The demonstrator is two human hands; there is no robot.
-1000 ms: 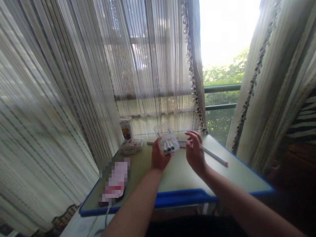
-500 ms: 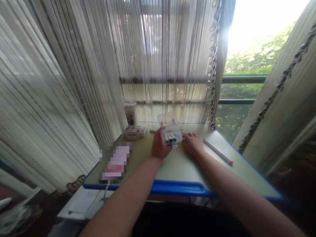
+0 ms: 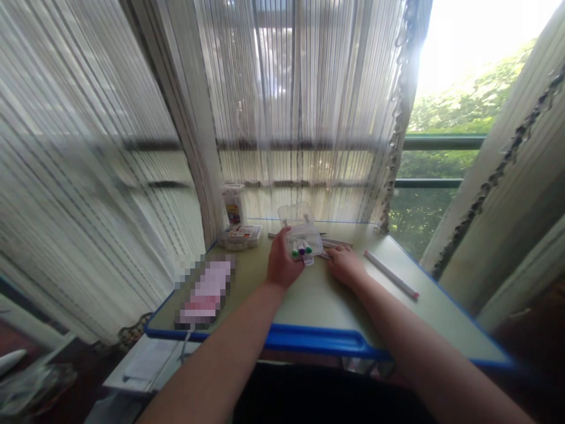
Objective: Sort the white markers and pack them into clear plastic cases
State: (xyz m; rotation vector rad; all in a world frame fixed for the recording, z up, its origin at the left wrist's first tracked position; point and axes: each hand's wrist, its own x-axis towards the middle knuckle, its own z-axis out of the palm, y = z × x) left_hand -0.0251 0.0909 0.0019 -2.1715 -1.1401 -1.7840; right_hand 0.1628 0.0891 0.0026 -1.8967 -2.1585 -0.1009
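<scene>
My left hand (image 3: pixel 283 265) is wrapped round the left side of a clear plastic box (image 3: pixel 314 240), tilted toward me above the table. Its lid (image 3: pixel 295 213) stands open at the back. Inside lie a few white markers (image 3: pixel 301 247) with green and purple ends. To the right of the box, my right hand (image 3: pixel 346 265) rests low on the tabletop, its fingers curled over a white marker (image 3: pixel 325 254) whose end pokes out on the left. Just beyond those fingers lie more white markers (image 3: pixel 339 242); the box partly hides them.
A pink-capped marker (image 3: pixel 392 275) lies on the table (image 3: pixel 318 306) at right. Back left are a flat clear case (image 3: pixel 241 237) and an upright clear container (image 3: pixel 233 205). A blurred-out pink phone-like object (image 3: pixel 207 288) with a cable lies front left. Sheer curtains (image 3: pixel 300 118) hang behind.
The box in my left hand has shifted slightly left. My right hand has moved a little down, and the markers beyond its fingers show more. The view has turned slightly.
</scene>
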